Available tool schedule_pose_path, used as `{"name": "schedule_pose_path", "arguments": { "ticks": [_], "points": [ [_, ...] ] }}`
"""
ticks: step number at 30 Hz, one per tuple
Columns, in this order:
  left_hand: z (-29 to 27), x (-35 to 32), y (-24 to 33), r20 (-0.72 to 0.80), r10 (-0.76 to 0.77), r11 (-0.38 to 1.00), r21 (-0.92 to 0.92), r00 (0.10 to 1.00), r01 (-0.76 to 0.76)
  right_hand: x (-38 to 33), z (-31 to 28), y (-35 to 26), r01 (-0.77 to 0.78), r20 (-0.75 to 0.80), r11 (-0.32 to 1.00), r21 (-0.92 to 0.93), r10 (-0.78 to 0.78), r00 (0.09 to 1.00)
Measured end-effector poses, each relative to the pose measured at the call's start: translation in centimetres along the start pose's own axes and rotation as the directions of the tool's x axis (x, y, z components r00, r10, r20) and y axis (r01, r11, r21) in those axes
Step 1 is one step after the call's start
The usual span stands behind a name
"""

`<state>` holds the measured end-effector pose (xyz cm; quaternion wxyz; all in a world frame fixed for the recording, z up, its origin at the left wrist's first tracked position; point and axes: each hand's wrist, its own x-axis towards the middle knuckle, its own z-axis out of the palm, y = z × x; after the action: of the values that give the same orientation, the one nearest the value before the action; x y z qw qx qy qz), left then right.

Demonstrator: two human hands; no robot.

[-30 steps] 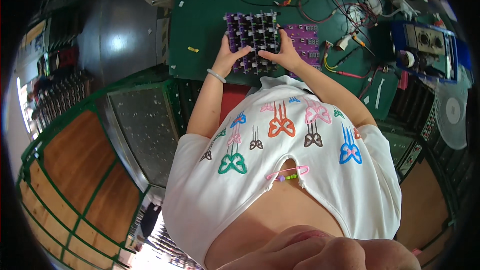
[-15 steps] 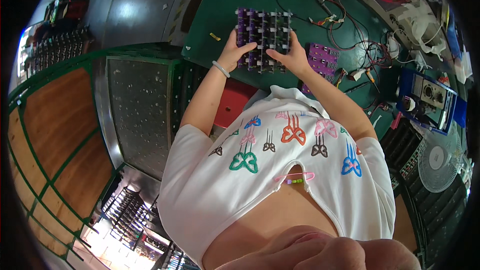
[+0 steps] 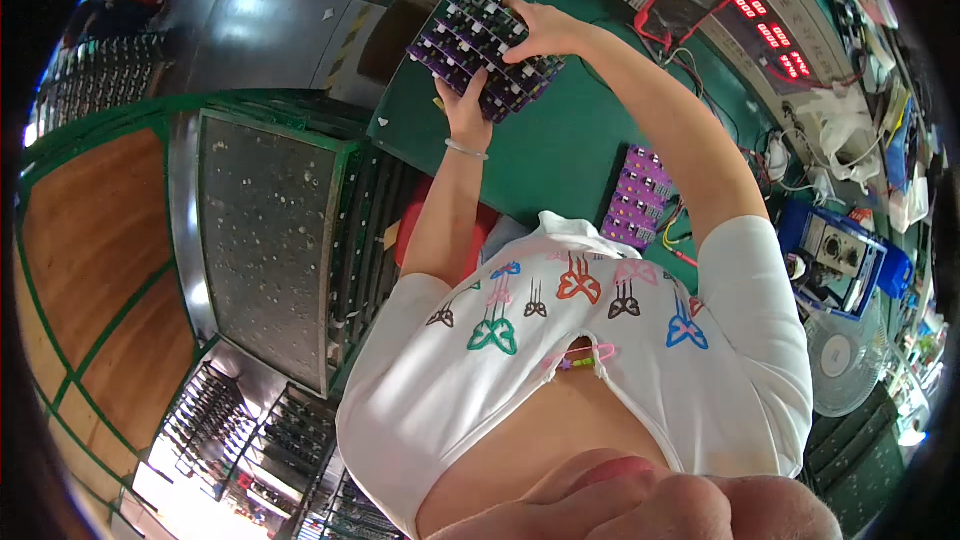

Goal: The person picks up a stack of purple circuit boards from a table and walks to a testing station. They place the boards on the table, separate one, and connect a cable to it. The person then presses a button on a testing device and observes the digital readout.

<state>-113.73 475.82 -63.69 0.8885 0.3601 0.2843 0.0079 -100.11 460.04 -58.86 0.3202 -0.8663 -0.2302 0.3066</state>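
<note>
Between my two hands is a stack of purple circuit boards [image 3: 470, 35], studded with white connectors and dark components. It is tilted above the far left part of the green table. My left hand [image 3: 468, 105] grips its lower near side, thumb across the edge. On the right side of the stack, my right hand [image 3: 540, 32] is closed, fingers and thumb around the boards. Some fingertips are hidden behind the stack. Another purple board panel [image 3: 638, 195] lies on the table near my right forearm, apart from both hands.
A red-framed multimeter [image 3: 685, 2] stands at the back, beside an instrument panel with red digits [image 3: 770, 35]. Cables run along the table's right side. To the right are a blue box [image 3: 840, 255] and a fan [image 3: 845, 365]. A red stool [image 3: 425, 225] is below the green table [image 3: 560, 150].
Both hands have carried the board stack left and away from me, turning it from straight to slanted. My right arm now reaches further across the table. The view has shifted slightly.
</note>
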Motion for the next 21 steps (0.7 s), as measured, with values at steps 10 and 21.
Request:
{"name": "schedule_pose_path", "arguments": {
  "ticks": [10, 21],
  "points": [
    [2.1, 1.2, -1.7, -0.187, 0.004, 0.999, 0.036, 0.982, 0.003, 2.7, -1.5, 2.0, -0.038, 0.097, 0.998, -0.04, 0.042, 0.994],
    [2.1, 2.1, -2.7, -0.15, 0.072, 0.997, 0.051, 0.986, -0.065, 2.9, -2.1, 2.5, -0.033, 0.133, 0.997, 0.076, 0.023, 0.991]
  ]
}}
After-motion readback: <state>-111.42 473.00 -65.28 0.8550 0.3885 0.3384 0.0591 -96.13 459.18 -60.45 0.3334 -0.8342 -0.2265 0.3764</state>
